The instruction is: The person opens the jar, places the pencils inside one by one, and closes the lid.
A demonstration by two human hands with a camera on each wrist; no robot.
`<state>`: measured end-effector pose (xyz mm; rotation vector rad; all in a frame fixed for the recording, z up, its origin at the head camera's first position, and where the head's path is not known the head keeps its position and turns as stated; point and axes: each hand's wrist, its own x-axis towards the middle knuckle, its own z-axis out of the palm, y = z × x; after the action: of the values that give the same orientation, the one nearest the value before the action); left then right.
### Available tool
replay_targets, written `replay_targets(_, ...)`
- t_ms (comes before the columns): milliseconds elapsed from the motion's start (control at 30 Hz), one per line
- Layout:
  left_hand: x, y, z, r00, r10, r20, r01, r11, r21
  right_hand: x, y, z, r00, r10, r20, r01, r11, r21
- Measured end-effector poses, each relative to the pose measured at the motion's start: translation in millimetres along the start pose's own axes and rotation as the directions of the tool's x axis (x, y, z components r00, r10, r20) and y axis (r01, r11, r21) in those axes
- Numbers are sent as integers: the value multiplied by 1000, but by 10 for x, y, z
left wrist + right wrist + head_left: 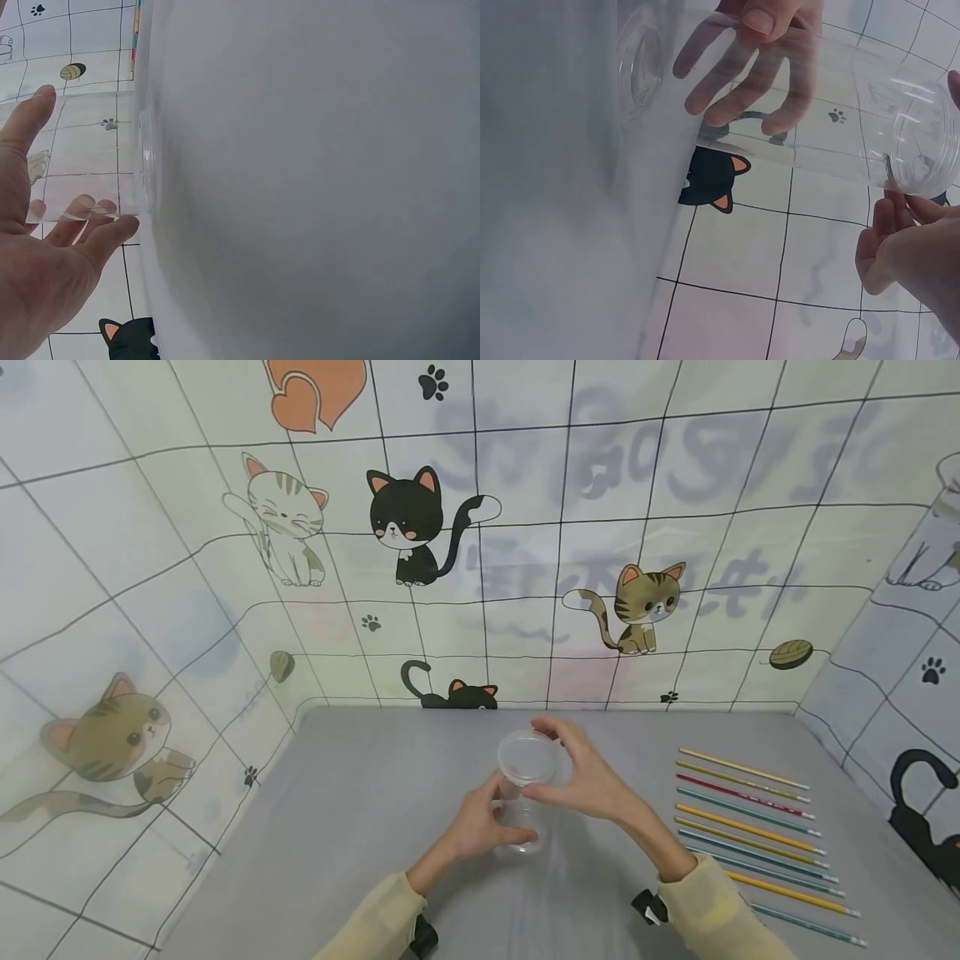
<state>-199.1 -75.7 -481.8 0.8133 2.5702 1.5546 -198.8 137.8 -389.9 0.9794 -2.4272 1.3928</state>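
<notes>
A tall clear plastic jar point(840, 120) stands upright on the grey tabletop, nearest the middle in the head view. Around its body my left hand point(474, 817) curls, thumb on the near side and fingers on the far side. The clear round lid point(527, 758) sits at the jar's top. My right hand point(588, 777) grips the lid by its rim, with the thumb in front and fingers behind. Through the jar wall in the right wrist view, the left fingers point(735, 82) show. Whether the lid is screwed tight I cannot tell.
To the right, several pencils lie in a spaced row, a red pencil point(742, 795) among them, erasers pointing right. The grey tabletop point(360, 793) meets a cloth wall point(517, 635) printed with cats at the back, with more cloth at both sides.
</notes>
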Motion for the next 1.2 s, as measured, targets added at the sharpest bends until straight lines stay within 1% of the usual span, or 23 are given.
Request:
replay_targets(100,6,-6,0,1000,4,4,-4,1000,2,-5,10,-2,1000,5,-5,-5,1000,-5)
replay_targets(300,7,-13,0,1000,2,4,-2,1000,-16,-1,10,-23,999,-47,27,46,999,25)
replay_targets(400,7,-12,-1,1000,4,4,-4,1000,-7,4,10,-10,999,-28,27,27,999,17)
replay_targets(500,4,-9,0,1000,3,4,-3,1000,6,7,5,6,1000,13,9,-13,1000,-3)
replay_targets(567,3,-6,1,1000,0,4,0,1000,8,5,-2,7,1000,23,-3,-23,1000,-14)
replay_targets(667,3,-3,-1,1000,1,3,-1,1000,-1,3,-12,-10,1000,3,-3,-3,1000,-15)
replay_targets(800,3,-7,-5,1000,5,3,-5,1000,-10,9,-7,-30,998,-53,22,52,999,10)
replay_targets(900,4,-15,-4,1000,12,2,-12,1000,1,8,-11,-19,999,-37,22,36,999,19)
replay_targets(1000,4,-25,-2,1000,17,0,-17,1000,13,4,-22,3,1000,14,0,-14,1000,2)
replay_targets(1067,3,-31,0,1000,18,1,-18,1000,15,8,-24,14,999,35,-16,-35,999,-19)
replay_targets(1200,3,-30,5,1000,14,0,-15,1000,21,16,-12,15,999,29,-32,-31,999,-43)
